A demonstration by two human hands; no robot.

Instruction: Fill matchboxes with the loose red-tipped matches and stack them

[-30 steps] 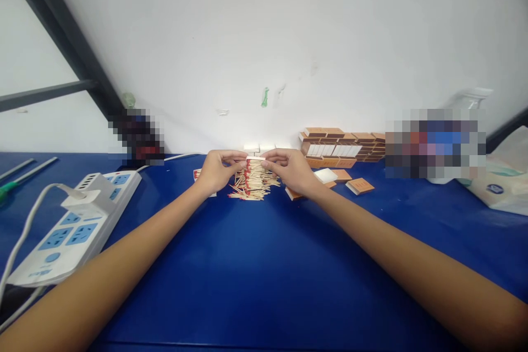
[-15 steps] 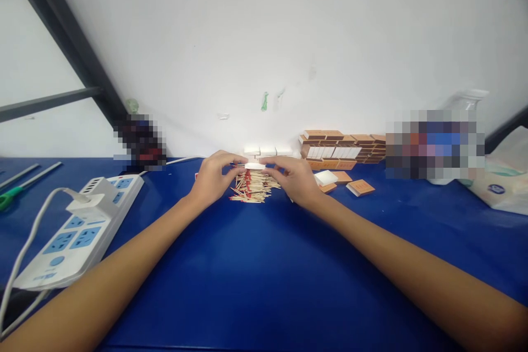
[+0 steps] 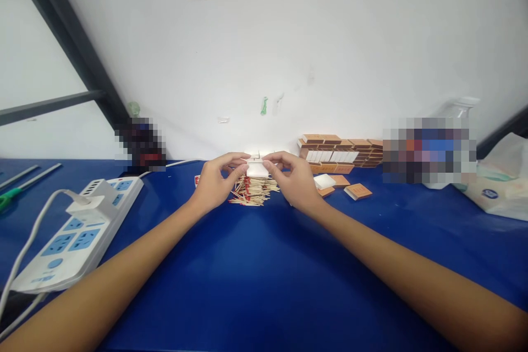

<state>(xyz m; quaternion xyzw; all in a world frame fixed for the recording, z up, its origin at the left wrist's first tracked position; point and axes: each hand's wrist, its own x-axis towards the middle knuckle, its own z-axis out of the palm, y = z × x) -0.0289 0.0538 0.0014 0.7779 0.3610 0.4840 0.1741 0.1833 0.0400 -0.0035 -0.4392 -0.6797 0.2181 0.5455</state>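
Between my two hands is a small white matchbox tray (image 3: 258, 169), raised over a heap of loose matches (image 3: 252, 196) with red heads. My left hand (image 3: 217, 179) is closed, thumb and fingers pinching the tray's left end. At the right end my right hand (image 3: 295, 177) grips it the same way. Behind the hands, more white trays by the wall are mostly hidden. Just right of my right hand lie a white tray (image 3: 324, 181) and several brown matchboxes, one of them a separate matchbox (image 3: 358, 192).
A stack of brown matchboxes (image 3: 367, 146) and white trays stands against the wall at the right. A white power strip (image 3: 82, 236) with a cable lies at the left. At the far right is a tissue pack (image 3: 501, 187). All rest on a blue table (image 3: 264, 286).
The tray between my hands is now tilted, with more of its white face turned toward me. My hands stay at almost the same place, and the view has shifted slightly.
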